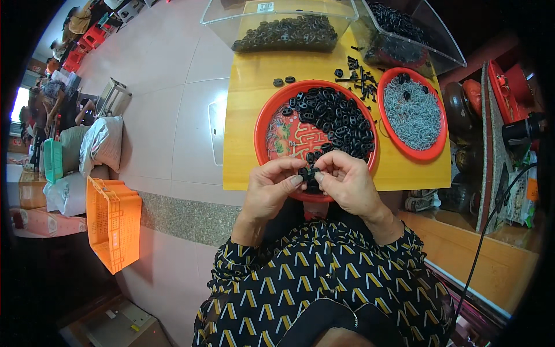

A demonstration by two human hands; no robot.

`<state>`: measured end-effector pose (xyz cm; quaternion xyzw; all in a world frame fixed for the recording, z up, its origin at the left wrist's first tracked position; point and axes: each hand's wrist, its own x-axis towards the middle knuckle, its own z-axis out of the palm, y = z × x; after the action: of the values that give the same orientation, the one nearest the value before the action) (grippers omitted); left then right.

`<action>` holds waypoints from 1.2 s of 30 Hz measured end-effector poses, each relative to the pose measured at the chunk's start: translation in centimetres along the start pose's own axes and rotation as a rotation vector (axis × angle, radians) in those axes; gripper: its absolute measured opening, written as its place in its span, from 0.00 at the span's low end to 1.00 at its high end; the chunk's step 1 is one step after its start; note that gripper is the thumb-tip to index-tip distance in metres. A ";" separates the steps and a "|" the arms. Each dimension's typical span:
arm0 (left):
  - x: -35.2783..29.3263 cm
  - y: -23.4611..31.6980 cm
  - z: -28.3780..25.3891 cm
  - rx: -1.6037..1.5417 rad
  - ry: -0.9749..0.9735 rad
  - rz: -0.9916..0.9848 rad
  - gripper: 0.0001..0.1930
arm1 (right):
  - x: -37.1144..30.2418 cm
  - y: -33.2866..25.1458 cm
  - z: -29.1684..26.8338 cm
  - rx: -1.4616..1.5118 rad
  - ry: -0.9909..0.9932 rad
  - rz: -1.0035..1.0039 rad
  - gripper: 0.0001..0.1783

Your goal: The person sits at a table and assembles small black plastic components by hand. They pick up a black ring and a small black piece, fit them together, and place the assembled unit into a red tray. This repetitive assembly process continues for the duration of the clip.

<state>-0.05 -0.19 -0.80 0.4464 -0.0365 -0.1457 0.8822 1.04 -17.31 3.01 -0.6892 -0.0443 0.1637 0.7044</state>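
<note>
Over the near rim of a round red tray (261,128), both my hands meet around a small black plastic part (309,173). My left hand (272,184) pinches its left side between thumb and fingertips. On the other side, the thumb and forefinger of my right hand (347,180) close on it; fingers partly hide its shape. Many black oval pieces with two holes (347,124) fill the tray's right side, and the tray's patterned bottom shows at the left. To the right, a smaller red tray (426,154) holds a heap of silver screws (411,113) with a few black pieces on top.
Clear plastic bins (280,17) of black parts stand at the back of the yellow table (243,104). Loose black pieces and dark bolts (364,84) lie between them and the trays. An orange crate (113,225) sits on the floor at left; other people are far left.
</note>
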 end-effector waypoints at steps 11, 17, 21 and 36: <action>0.0 0.3 0.6 0.096 0.005 -0.012 0.13 | 0.1 -0.2 0.0 -0.004 -0.055 0.034 0.06; 0.0 -0.2 0.4 0.092 0.023 -0.019 0.15 | 0.2 -0.2 0.1 0.034 -0.045 0.055 0.05; -0.4 -0.2 0.8 0.138 0.040 0.000 0.14 | 0.3 -0.4 0.0 0.048 -0.040 0.080 0.05; -1.2 0.7 1.4 0.182 -0.033 0.046 0.12 | 0.6 1.5 -1.2 0.453 -0.270 0.111 0.10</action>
<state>-1.30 -0.54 0.64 0.5211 -0.0745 -0.1287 0.8405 1.72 -18.29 1.37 -0.4875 -0.0622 0.2982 0.8183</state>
